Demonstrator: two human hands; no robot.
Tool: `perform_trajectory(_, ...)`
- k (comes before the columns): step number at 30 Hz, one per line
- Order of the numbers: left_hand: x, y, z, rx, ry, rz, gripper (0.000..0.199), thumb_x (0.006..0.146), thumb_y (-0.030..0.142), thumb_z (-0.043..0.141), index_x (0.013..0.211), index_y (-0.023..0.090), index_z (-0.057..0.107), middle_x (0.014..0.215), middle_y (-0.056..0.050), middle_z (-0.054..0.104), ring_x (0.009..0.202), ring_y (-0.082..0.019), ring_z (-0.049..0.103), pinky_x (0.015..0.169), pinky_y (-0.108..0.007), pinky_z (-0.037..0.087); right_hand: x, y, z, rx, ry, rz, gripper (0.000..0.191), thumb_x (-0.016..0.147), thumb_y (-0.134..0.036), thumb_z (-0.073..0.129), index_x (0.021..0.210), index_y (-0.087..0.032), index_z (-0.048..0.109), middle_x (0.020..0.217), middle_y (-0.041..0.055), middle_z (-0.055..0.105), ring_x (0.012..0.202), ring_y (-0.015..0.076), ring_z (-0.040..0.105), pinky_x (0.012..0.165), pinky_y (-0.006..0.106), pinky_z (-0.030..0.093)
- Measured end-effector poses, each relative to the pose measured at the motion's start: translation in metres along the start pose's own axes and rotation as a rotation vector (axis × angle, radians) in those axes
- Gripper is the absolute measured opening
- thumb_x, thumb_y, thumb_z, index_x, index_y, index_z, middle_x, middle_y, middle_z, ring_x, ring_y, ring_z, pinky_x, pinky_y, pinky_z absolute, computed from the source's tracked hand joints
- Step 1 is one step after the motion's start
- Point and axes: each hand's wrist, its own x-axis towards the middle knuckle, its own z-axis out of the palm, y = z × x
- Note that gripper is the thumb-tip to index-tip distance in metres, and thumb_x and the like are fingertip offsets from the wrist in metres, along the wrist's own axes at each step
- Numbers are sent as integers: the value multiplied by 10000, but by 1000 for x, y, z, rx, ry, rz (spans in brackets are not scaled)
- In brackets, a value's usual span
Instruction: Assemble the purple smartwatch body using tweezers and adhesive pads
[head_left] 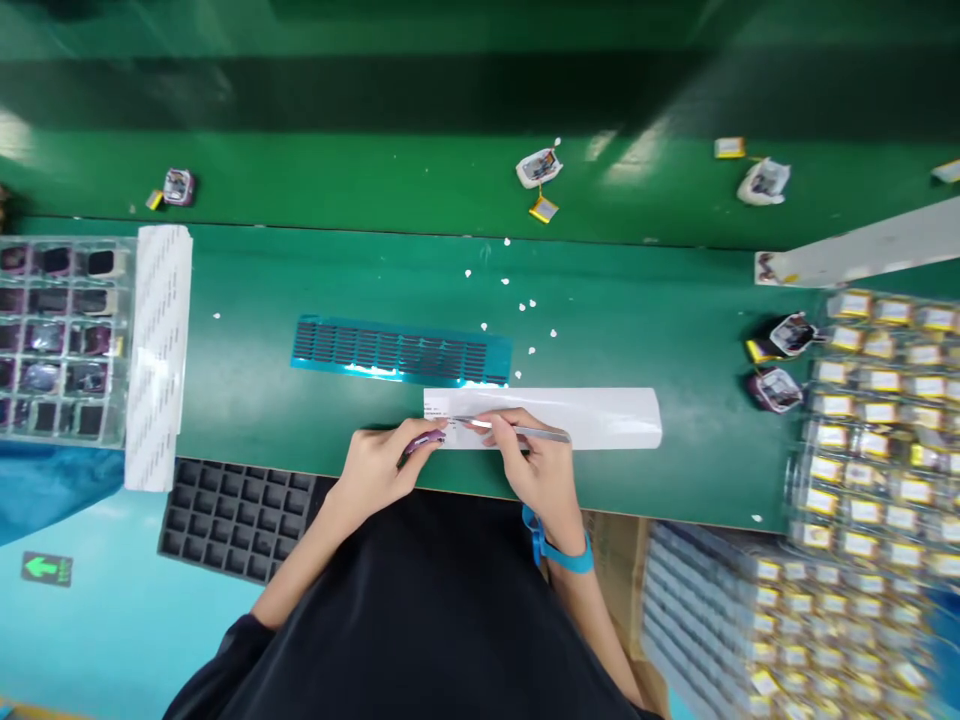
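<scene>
My left hand (388, 462) is closed on a small purple device casing (424, 441), held on edge near the bench front. In my right hand (534, 455) is a pair of metal tweezers (541, 433), gripped like a pen with the tips pointing left toward small dark marks. Those marks lie at the left end of a white strip sheet (615, 418) under both hands. Just beyond the hands lies a blue film sheet (401, 350) carrying rows of thin dark strips. Whether the tweezer tips hold anything is too small to tell. A blue band circles my right wrist.
Clear trays of devices (67, 335) and a printed white strip (159, 350) are at left. Battery trays (870, 430) fill the right side, beside two opened casings (776, 388). White scraps (523, 307) dot the green bench (675, 340). More opened casings (538, 168) sit behind.
</scene>
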Motion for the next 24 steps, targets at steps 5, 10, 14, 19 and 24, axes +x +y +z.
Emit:
perform_trajectory(5, 5, -2, -3, -46, -24, -25, 166, 966, 197, 614, 1078, 159, 731, 802, -20, 805, 434, -93, 610, 509, -202, 451, 3, -1, -4, 81, 47, -19, 318, 989, -429, 579, 863, -194, 752, 768, 63, 769, 673, 204, 742, 656, 301, 616)
perform_trajectory(10, 9, 2, -7, -156, 22, -98, 186, 971, 226, 608, 1096, 154, 726, 874, -51, 806, 428, -64, 558, 487, -183, 460, 2, -7, -6, 184, 130, 2, 360, 995, -466, 568, 842, -182, 728, 647, 47, 732, 635, 237, 758, 626, 337, 638)
perform_trajectory(14, 20, 13, -20, -583, -6, -335, 210, 975, 266, 601, 1109, 119, 668, 720, -20, 718, 365, -50, 503, 391, -168, 402, 2, -23, -3, 223, 214, 4, 350, 1014, -460, 542, 866, -186, 703, 694, 52, 754, 644, 233, 762, 597, 338, 640)
perform_trajectory(19, 33, 26, -37, -924, -178, -394, 427, 840, 143, 723, 1233, 165, 559, 882, -23, 675, 593, -75, 590, 525, -161, 466, 8, -43, -1, 343, 209, -15, 317, 1013, -445, 558, 846, -207, 686, 691, 30, 757, 622, 214, 755, 602, 335, 642)
perform_trajectory(24, 31, 34, -31, -980, -213, -366, 292, 867, 122, 701, 1103, 173, 536, 869, -26, 666, 672, -93, 628, 587, -164, 481, 3, -52, 0, 279, 117, -70, 280, 1006, -413, 578, 863, -213, 713, 715, 33, 761, 671, 216, 761, 630, 343, 649)
